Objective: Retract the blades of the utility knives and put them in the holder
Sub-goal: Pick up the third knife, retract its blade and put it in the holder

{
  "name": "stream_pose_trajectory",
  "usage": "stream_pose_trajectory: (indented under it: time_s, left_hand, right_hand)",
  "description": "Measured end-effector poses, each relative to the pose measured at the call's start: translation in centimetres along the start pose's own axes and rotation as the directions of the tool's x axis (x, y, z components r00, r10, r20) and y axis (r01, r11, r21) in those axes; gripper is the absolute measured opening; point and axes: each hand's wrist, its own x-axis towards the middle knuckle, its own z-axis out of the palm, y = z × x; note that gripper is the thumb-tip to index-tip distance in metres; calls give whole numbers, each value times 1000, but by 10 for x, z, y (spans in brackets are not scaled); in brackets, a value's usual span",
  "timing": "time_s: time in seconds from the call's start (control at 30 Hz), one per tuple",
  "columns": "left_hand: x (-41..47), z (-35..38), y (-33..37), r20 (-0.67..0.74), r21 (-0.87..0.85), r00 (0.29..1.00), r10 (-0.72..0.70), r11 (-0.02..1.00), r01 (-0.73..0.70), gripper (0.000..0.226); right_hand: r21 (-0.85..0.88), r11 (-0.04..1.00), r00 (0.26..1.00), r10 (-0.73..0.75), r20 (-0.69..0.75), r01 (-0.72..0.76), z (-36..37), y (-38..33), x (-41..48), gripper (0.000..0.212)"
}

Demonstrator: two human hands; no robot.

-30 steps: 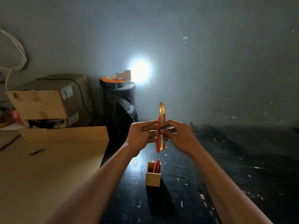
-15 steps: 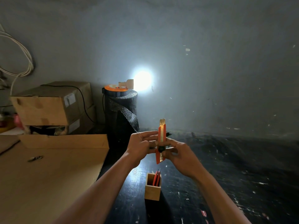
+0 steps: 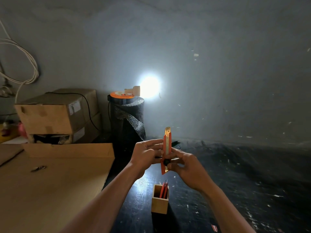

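While both hands are pinching it upright above the dark table [image 3: 235, 174], the orange utility knife [image 3: 167, 148] is sitting between the left hand [image 3: 146, 154] and right hand [image 3: 186, 167]. Below, the wooden holder [image 3: 159, 203] is carrying other orange knives [image 3: 164, 190].

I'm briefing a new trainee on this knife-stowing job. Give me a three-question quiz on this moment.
1. True or false: the utility knife is held upright in both hands.
2. Which hand's thumb is at the black slider knob? A) left hand B) right hand
3. What already stands in the wooden holder?

Key: 1. True. 2. B. 3. Other orange knives.
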Motion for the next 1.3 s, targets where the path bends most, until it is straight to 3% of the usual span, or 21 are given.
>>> stream_pose_trajectory:
  time_s: [0.37, 0.57, 0.73, 0.9, 1.17, 1.3]
  left_hand:
    - [3, 4, 15, -6, 25, 999, 32, 999, -32, 33]
    - [-1, 4, 19, -1, -8, 1000, 18, 1000, -18, 31]
    - [-3, 0, 27, -24, -47, 999, 21, 999, -22, 31]
    - [-5, 2, 27, 2, -31, 999, 38, 999, -38, 32]
    - [-6, 3, 26, 6, -24, 999, 50, 998, -50, 32]
    - [-7, 5, 26, 11, -10, 998, 56, 998, -56, 34]
  right_hand:
    - [-14, 1000, 999, 22, -50, -23, -5, -12, -3, 36]
    - [25, 998, 993, 57, -107, -55, 5, -16, -6, 22]
    - [21, 1000, 989, -3, -150, 6, 2, -26, -11, 38]
    - [31, 997, 983, 76, -166, -72, 6, -26, -8, 20]
    - [33, 999, 987, 30, -158, -26, 3, -31, -16, 29]
    - [16, 998, 985, 63, -158, -61, 5, -31, -14, 22]
